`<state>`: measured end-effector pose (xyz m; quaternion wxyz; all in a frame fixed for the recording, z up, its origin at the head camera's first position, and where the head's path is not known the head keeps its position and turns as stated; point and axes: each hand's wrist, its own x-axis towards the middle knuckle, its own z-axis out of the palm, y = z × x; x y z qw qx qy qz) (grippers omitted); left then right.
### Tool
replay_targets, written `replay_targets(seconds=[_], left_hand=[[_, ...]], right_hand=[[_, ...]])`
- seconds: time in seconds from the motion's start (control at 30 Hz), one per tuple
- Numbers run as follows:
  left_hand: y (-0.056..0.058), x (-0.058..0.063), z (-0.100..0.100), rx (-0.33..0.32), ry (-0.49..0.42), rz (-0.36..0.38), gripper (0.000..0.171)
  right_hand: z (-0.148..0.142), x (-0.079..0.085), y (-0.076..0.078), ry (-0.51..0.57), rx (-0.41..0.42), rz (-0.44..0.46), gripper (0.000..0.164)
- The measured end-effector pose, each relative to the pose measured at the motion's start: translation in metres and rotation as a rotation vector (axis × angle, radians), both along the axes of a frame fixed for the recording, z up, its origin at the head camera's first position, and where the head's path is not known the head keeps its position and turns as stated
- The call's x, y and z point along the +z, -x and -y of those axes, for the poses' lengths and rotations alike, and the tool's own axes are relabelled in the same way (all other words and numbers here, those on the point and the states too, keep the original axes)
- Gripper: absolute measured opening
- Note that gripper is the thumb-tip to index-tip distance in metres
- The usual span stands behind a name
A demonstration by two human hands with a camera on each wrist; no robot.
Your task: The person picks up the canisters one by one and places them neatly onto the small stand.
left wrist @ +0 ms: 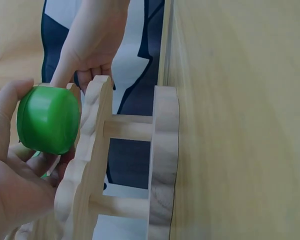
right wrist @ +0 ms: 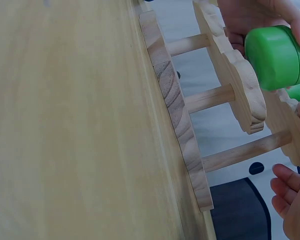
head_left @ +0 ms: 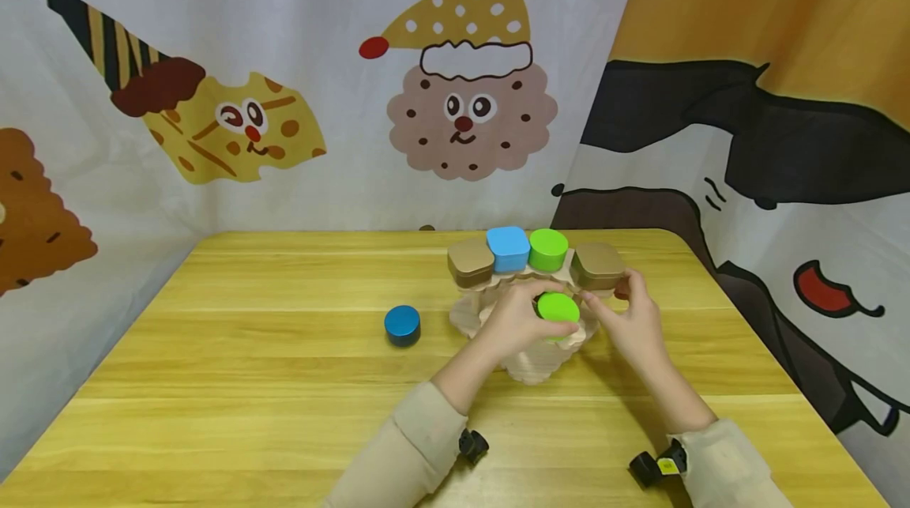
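Note:
My left hand (head_left: 522, 314) holds a small round green tin (head_left: 558, 307) between thumb and fingers, close over the middle tier of a wooden tiered stand (head_left: 529, 370). In the left wrist view this tin (left wrist: 49, 120) is tilted beside the scalloped tier edge. My right hand (head_left: 636, 326) is at the right end of the top tier, its thumb at the front edge and its fingers round the side next to a gold tin (head_left: 598, 265). Also on the top tier are another gold tin (head_left: 471, 261), a light blue tin (head_left: 508, 248) and a second green tin (head_left: 548, 249).
A dark blue round tin (head_left: 403, 325) lies on the wooden table (head_left: 270, 381), left of the stand. Round dowels (right wrist: 210, 99) join the stand's tiers. Behind the table's far edge hangs a printed cloth (head_left: 284, 10).

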<state>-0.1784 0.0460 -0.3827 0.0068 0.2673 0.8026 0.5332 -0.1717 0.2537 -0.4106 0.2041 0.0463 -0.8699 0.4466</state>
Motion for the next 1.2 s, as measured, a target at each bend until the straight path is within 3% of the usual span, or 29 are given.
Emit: replay_targets(seconds=[0.3,1.2], left_hand=[[0.003,-0.008,-0.006,0.025,0.011,-0.015,0.052],[0.006,-0.014,-0.012,0.038,0.063,-0.045,0.057]], right_hand=[[0.000,0.000,0.000,0.000,0.004,0.017,0.063],[0.000,-0.001,0.000,-0.011,-0.008,0.031,0.065]])
